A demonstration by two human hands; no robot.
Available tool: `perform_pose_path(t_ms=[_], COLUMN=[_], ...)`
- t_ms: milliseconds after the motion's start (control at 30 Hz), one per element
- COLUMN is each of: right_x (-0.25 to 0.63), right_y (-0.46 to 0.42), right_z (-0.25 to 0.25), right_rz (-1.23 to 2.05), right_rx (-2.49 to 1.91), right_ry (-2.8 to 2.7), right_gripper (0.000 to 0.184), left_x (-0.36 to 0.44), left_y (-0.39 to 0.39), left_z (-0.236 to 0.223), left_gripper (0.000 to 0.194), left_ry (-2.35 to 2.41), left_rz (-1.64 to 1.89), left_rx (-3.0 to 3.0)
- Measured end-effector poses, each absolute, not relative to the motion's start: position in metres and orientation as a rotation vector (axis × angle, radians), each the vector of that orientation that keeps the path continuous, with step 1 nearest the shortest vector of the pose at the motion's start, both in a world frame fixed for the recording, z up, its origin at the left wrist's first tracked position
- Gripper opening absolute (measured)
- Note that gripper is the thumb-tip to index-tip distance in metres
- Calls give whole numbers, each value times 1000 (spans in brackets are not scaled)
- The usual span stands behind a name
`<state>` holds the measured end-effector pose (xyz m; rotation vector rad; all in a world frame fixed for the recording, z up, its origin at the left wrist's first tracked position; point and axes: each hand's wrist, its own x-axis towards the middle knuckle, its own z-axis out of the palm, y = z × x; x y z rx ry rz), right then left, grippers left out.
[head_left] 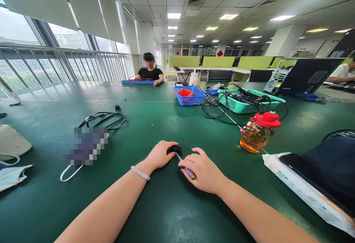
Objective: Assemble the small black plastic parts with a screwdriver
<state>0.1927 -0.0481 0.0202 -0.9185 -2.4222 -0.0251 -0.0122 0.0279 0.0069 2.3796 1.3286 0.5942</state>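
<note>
Near the middle of the green table [177,202], my left hand [160,155] is closed on a small black part [176,149], holding it against the tabletop. Its exact kind is too small to make out. My right hand [203,169] grips a screwdriver [189,171] by its handle, the fingers wrapped around it. The metal shaft slants away from me to the left, and its tip meets the black part beside my left thumb. Whether the tip sits in a screw cannot be seen.
On the right stand a red-capped bottle [256,134], a packet of wipes [302,187] and a phone [313,182]. Further back are a blue basket [191,101] and a green basket [241,106] with cables. At left lies a lanyard [111,119]. A person [149,73] sits opposite.
</note>
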Motion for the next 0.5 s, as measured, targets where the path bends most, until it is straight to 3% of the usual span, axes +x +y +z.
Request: perform_pose_path(t_ms=[500], right_x=[192], right_y=[-49], right_z=[23], right_rz=[-15], right_rx=[-913], right_ry=[-2391], right_gripper=[13], left_x=[-13], left_y=[31], left_z=[4], left_gripper=[43], left_ry=[1342], left_rz=[596], left_rx=[2370])
